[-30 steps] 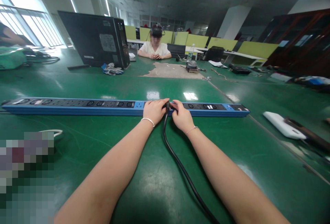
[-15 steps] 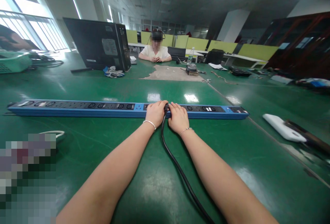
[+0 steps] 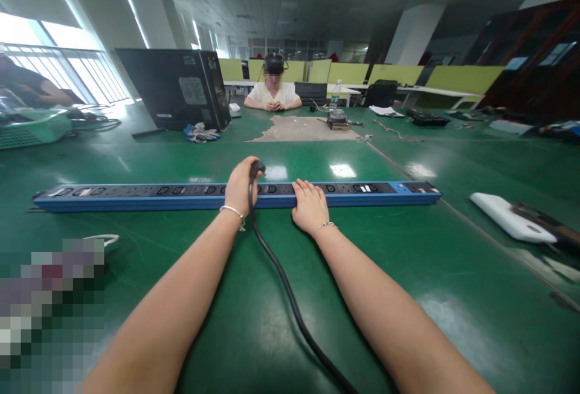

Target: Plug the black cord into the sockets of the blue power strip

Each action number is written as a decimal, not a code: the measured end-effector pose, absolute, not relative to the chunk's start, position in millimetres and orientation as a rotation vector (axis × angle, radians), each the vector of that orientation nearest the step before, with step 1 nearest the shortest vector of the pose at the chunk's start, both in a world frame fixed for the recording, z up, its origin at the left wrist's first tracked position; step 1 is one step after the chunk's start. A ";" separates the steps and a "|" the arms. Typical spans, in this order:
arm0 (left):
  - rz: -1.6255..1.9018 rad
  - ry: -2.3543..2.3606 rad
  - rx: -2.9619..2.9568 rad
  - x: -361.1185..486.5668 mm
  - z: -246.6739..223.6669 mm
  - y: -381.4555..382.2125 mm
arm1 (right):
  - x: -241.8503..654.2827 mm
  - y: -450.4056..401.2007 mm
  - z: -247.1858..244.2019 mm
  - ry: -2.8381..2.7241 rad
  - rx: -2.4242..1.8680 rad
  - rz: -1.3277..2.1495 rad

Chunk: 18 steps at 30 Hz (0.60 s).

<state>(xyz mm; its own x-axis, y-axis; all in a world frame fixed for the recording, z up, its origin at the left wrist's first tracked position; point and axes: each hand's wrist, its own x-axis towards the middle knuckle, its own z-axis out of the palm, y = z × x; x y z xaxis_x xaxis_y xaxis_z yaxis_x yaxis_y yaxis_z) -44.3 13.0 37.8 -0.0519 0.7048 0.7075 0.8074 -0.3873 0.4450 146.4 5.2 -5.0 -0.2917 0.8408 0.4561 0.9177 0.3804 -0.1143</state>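
A long blue power strip point(image 3: 136, 201) with a row of black sockets lies across the green table point(image 3: 389, 321). My left hand point(image 3: 241, 188) is closed on a black plug point(image 3: 257, 168), raised just above the strip near its middle. From the plug a black cable point(image 3: 290, 297) runs down between my arms to the bottom edge. My right hand point(image 3: 310, 205) lies over the strip to the right of the plug, fingers flat on its top and side, touching it.
A black computer case point(image 3: 181, 92) and gloves point(image 3: 202, 133) stand at the back left. A green basket point(image 3: 40, 131) is far left. A white device point(image 3: 510, 219) lies at right. Across the table sits a person point(image 3: 273, 95); another is at the left edge.
My left hand has lifted the plug up off the strip and moved left with it, bending the cable that way. My right hand has stayed on the strip, and the view has shifted slightly.
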 end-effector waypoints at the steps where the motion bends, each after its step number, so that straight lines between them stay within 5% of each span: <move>1: -1.412 -1.757 -2.061 -57.9 36.8 11.5 | 146.4 5.2 -5.2 -2.200 -1.514 -0.232; 18: -0.734 -1.727 -2.265 -106.6 18.1 -3.5 | 145.7 7.1 -8.0 -2.174 -1.495 -0.256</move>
